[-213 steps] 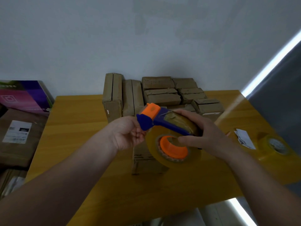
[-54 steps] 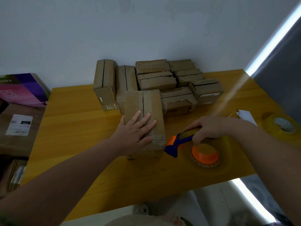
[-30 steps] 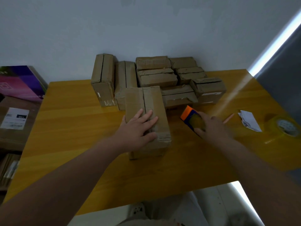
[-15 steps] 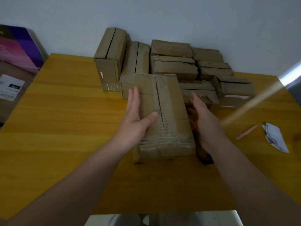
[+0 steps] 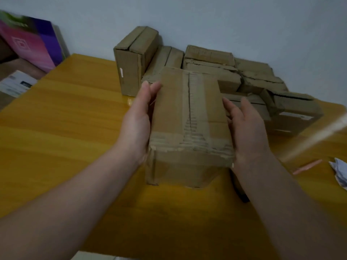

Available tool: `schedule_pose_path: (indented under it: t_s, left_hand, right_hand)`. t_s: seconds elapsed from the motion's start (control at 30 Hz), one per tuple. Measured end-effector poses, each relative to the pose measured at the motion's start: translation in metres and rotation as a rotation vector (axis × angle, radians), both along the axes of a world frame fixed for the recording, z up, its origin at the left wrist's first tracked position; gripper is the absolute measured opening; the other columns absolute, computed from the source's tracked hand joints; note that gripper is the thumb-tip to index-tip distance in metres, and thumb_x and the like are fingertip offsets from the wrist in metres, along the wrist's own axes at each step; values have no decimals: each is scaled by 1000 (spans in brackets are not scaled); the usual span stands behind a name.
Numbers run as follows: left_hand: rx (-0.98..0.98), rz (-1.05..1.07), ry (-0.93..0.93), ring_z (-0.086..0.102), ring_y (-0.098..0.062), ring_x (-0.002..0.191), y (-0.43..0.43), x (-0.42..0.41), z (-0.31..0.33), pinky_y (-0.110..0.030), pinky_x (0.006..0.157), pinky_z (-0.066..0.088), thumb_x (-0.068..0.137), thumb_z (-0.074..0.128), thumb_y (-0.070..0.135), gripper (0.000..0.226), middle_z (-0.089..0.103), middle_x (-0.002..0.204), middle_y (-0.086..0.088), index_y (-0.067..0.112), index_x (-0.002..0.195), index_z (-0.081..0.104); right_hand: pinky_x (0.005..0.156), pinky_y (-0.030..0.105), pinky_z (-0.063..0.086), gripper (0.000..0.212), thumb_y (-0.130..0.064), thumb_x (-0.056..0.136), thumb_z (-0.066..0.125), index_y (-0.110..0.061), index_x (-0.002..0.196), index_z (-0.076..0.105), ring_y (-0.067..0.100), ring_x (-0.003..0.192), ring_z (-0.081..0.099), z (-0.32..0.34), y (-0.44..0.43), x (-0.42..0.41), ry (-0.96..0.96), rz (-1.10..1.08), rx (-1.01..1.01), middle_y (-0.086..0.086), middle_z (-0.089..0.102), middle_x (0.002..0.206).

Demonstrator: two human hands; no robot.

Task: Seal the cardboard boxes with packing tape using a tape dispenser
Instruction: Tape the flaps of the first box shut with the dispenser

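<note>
Currently, both hands are pressing flat against one cardboard box that is sitting near the middle of the yellow wooden table. The left hand is lying along the box's left side, fingers straight and together, curling round nothing. The right hand is lying along the right side, fingers likewise extended and slightly spread. The box's centre seam is running lengthwise along its top, and the cardboard is looking creased at the near end. Whether its base is resting fully on the table cannot be told. Directly behind it, further cardboard boxes are standing clustered, with one upright box at the left end. A dark object, mostly hidden, is showing under the right wrist. A pink stick and crumpled white paper are lying at the right. A purple-pink carton is leaning beyond the table's left edge.
</note>
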State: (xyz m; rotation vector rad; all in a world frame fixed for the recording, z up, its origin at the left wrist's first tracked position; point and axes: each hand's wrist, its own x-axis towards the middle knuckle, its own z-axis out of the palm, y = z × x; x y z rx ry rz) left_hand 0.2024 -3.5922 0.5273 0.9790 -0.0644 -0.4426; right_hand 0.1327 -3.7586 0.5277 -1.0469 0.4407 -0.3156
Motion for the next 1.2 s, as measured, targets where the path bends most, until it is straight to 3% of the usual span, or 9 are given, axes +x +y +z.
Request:
schedule_pose_path:
  t_s: [0.1,0.3,0.53,0.63,0.8,0.87,0.97,1.13,1.2]
  left_hand:
    - [30,40,-7,71,-24,91,-1,-7,2,-36,68,57,89,53,46,34,74,97,-3,21,106,69]
    - [389,11,-174,70,-18,90,-1,-29,14,-27,65,57,91,60,30,53,60,115,1,32,141,42]
    - [743,-82,-347,61,-16,106,2,-53,27,-34,91,53,87,67,25,58,54,129,4,29,140,45]
    - [957,-33,-669,36,-14,134,5,-66,30,-37,109,34,86,64,44,56,32,151,6,29,138,49]
    - [1181,-297,-1174,45,-3,118,11,-104,51,-25,93,37,70,56,71,69,54,134,10,35,128,57]
    - [1380,-270,-1421,47,-5,117,7,-115,50,-21,92,32,74,59,65,65,55,133,11,32,130,55]
    - [1498,-165,-1604,51,-10,116,-2,-128,43,-22,90,38,85,62,46,50,55,131,10,28,131,54]
    - [1466,-102,-1690,59,-14,101,-4,-140,43,-28,85,51,93,40,23,36,59,119,3,20,122,61]
    - [1496,-100,-1685,59,-13,98,-6,-141,40,-28,82,51,94,46,16,31,59,116,3,21,121,61]
  right_hand:
    - [64,38,59,35,-46,99,41,-27,111,67,21,86,73,-7,0,-6,5,76,-2,3,75,98]
    - [87,34,57,36,-18,100,46,-28,134,56,9,108,62,-12,-7,-53,37,73,-419,-5,63,125]
    - [94,26,53,51,-3,95,54,-43,127,53,1,117,58,0,-26,-109,-107,334,-784,-14,63,127]
    - [82,11,51,48,-3,92,58,-32,129,54,-6,105,62,8,-29,-120,-127,399,-1035,-15,61,122]
    - [85,-1,40,49,-10,83,72,-39,121,56,-6,118,46,23,-36,-124,-128,417,-1378,-20,45,135]
    - [93,4,42,49,-13,81,75,-33,123,61,-3,124,45,27,-38,-122,-120,441,-1423,-15,47,141]
    - [92,-4,33,46,-15,78,78,-24,122,65,-2,122,47,30,-38,-119,-136,411,-1543,-9,55,137]
    - [87,-8,28,43,-19,78,79,-22,119,67,-6,116,46,30,-34,-118,-154,366,-1616,-8,59,133]
    - [95,0,30,42,-21,78,79,-22,118,68,-4,116,48,29,-32,-119,-169,340,-1642,-8,60,131]
